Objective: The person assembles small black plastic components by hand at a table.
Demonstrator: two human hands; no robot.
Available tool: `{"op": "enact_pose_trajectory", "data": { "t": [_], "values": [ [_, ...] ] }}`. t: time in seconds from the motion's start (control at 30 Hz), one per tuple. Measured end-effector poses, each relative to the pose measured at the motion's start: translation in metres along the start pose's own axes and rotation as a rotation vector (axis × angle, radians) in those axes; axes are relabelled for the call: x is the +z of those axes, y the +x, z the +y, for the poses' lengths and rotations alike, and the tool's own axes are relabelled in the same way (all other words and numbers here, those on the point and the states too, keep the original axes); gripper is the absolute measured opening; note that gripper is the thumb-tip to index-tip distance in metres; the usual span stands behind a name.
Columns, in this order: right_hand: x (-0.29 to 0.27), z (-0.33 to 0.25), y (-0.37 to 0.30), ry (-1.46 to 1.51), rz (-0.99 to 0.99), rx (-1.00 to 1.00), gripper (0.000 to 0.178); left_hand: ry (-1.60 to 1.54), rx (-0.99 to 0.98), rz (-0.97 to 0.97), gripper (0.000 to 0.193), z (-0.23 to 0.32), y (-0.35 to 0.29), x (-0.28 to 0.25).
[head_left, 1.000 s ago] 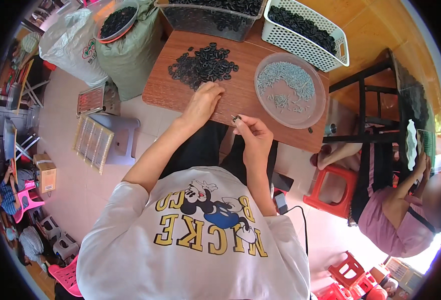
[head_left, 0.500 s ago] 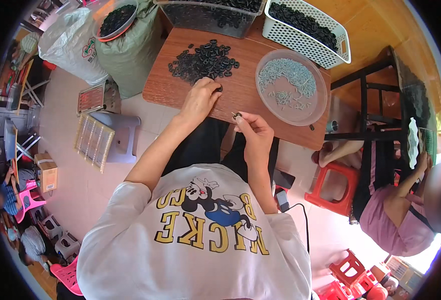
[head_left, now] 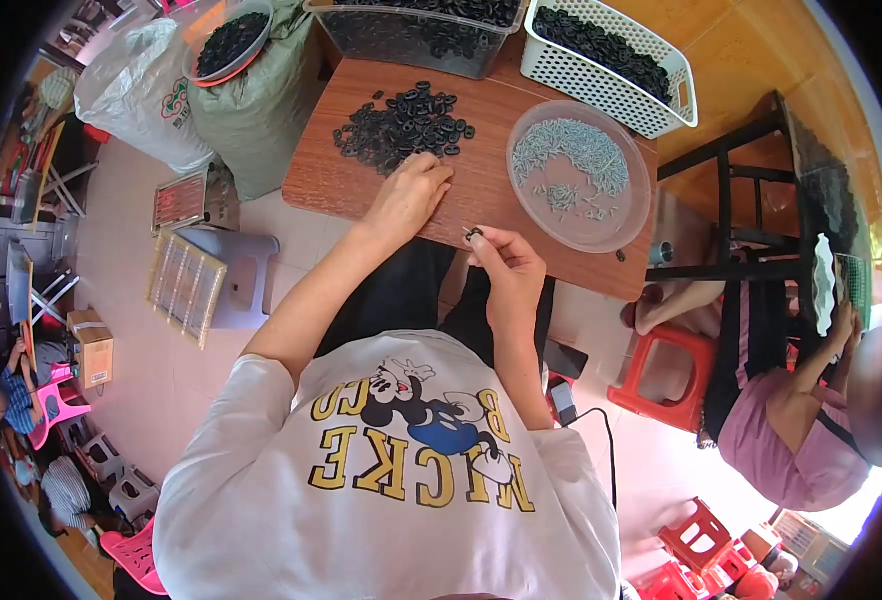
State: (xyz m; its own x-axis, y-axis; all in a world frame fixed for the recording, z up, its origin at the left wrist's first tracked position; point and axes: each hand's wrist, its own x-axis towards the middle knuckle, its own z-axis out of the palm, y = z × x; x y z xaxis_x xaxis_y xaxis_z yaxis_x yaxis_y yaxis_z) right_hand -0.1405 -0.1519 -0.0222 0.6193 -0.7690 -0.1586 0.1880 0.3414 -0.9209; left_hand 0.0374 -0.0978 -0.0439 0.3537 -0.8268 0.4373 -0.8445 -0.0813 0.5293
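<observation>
The right hand [head_left: 513, 270] pinches a small black part [head_left: 474, 234] near the edge of the desk [head_left: 333, 192]; slackening could drop it. The left hand [head_left: 408, 202] curls, its hold hidden from me.

Saw smooth, faintly glossy wood grain on the tabletop [head_left: 331, 180]; noted plastic-looking surfaces on the heaped ovals [head_left: 416, 122], metallic sheen on the pins [head_left: 601, 152]; made out clear plastic in the dish [head_left: 586, 236], matt white plastic in the basket [head_left: 601, 97], rough weave in the sack [head_left: 261, 135].
</observation>
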Motion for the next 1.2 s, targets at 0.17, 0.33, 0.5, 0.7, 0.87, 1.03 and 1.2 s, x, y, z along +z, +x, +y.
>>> {"op": "enact_pose_trajectory", "data": {
  "t": [0.17,0.33,0.5,0.7,0.87,1.03,1.2],
  "values": [
    [-0.001,-0.003,0.002,-0.010,0.019,0.003,0.013,0.065,0.077,0.027,0.020,-0.004,-0.003,0.002],
    [0.001,-0.004,0.008,0.047,0.023,-0.043,0.013,0.003,0.029,0.105,0.024,-0.003,-0.005,-0.003],
    [0.002,-0.010,0.017,-0.006,-0.005,-0.058,0.012,-0.959,-0.774,0.010,0.027,0.022,-0.011,-0.022],
    [0.015,-0.024,0.017,-0.050,-0.014,-0.041,0.011,-1.546,-0.907,0.116,0.027,0.042,-0.023,-0.042],
    [0.026,-0.027,0.011,-0.139,-0.047,-0.066,0.011,-1.540,-0.850,0.092,0.026,0.047,-0.029,-0.049],
    [0.028,-0.028,0.007,-0.218,-0.066,-0.083,0.011,-1.527,-0.808,0.105,0.025,0.048,-0.033,-0.050],
    [0.027,-0.026,0.005,-0.249,-0.059,-0.092,0.011,-1.500,-0.788,0.117,0.024,0.050,-0.036,-0.052]
  ]
}}
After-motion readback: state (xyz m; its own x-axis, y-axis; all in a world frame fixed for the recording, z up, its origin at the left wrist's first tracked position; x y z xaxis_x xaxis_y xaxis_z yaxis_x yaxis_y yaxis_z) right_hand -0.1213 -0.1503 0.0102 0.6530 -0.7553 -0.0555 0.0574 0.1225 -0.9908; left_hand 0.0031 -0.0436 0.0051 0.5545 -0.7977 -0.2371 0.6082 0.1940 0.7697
